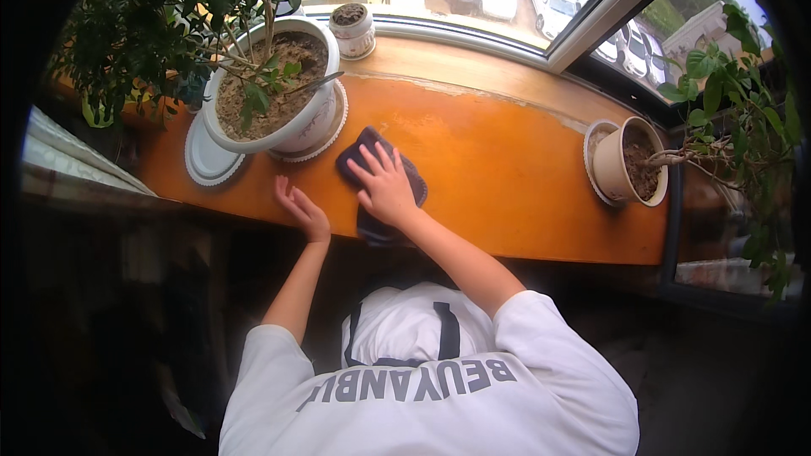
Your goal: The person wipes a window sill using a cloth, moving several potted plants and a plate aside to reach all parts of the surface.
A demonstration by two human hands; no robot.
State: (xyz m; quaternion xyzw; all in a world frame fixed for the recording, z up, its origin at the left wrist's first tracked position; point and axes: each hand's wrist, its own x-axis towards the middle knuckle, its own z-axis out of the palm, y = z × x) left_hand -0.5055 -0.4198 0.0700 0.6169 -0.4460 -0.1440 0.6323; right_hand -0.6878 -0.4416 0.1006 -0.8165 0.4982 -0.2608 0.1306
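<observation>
My right hand [384,190] lies flat, fingers spread, on top of a dark cloth [410,180]. The cloth is spread on the orange-brown wooden surface [494,164], and its lower part reaches the front edge. Left of the cloth, my left hand [307,212] is at the front edge, bent at the wrist, with fingers loosely curled and nothing in them. Beyond the hands, a large white flowerpot [307,117] with a leafy plant stands on a scalloped saucer [342,111]. Whatever lies beneath the cloth is hidden.
A white saucer [214,155] lies left of the large pot. One small pot [353,35] stands by the window frame [443,31]. At the right, a cream flowerpot [611,164] tilts in view, its vine [709,107] spreading outward. A pale curtain [70,152] hangs at the left.
</observation>
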